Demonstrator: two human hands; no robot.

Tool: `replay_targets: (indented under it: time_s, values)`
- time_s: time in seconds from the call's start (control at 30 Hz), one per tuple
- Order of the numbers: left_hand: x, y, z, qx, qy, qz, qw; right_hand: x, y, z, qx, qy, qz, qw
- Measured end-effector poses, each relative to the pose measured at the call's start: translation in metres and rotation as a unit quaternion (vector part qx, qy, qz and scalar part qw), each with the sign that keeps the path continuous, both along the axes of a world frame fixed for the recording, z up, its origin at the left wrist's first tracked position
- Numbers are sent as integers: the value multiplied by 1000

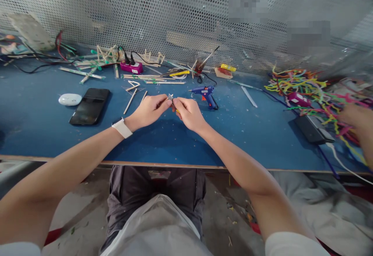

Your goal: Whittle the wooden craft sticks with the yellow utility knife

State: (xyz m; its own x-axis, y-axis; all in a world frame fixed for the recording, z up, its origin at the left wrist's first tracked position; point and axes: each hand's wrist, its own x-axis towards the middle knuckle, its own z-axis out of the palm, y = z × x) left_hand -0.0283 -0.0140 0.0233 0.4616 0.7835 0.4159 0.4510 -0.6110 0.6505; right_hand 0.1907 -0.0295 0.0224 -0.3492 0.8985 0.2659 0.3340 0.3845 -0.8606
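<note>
My two hands meet just above the blue table, in the middle of the head view. My right hand (pixel 190 115) is closed round a utility knife, its yellow handle mostly hidden by the fingers. The knife's grey blade (pixel 170 97) points toward my left hand (pixel 149 111). That hand is pinched right beside the blade; a small pale bit shows there, too small to name. A blue glue gun (pixel 206 92) lies just right of my hands. Thin wooden sticks (pixel 130 101) and a small stick frame (pixel 133 84) lie to the left.
A black phone (pixel 90 106) and white mouse (pixel 70 99) lie left. Behind are stick structures (pixel 106 55), a purple power strip (pixel 131 67) and a yellow cutter (pixel 180 73). Another person's hand (pixel 357 116) is at right, by colourful twisted strands (pixel 294 81). A perforated metal screen (pixel 175 7) stands behind.
</note>
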Motion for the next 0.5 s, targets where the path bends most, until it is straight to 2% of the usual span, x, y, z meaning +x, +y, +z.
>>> replay_targets:
  time_s: [0.5]
  values:
    - [2,5,-5,-6,-11,19,1000,-4,2,-6,-42,60,5,997]
